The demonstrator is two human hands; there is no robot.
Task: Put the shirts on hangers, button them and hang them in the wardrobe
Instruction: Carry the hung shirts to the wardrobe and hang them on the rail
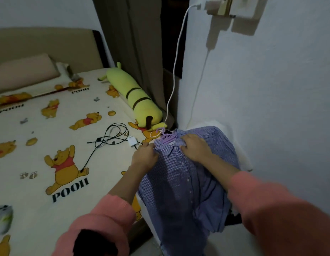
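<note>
A blue-and-white checked shirt (180,185) lies over the bed's corner, its front placket with white buttons facing up. A purple hanger (167,138) sits inside the collar, with its hook poking out at the top. My left hand (144,157) grips the collar's left side. On the right side of the collar, by the shoulder, rests my right hand (194,147), its fingers curled into the cloth. Both arms wear pink sleeves.
The bed (49,137) has a Pooh-print sheet, with tangled black cables (112,137) and a white adapter (132,141) just left of the shirt. A yellow bolster (134,98) lies along the curtain. A white cable (176,71) hangs from the wall socket. A white wall (271,98) rises close on the right.
</note>
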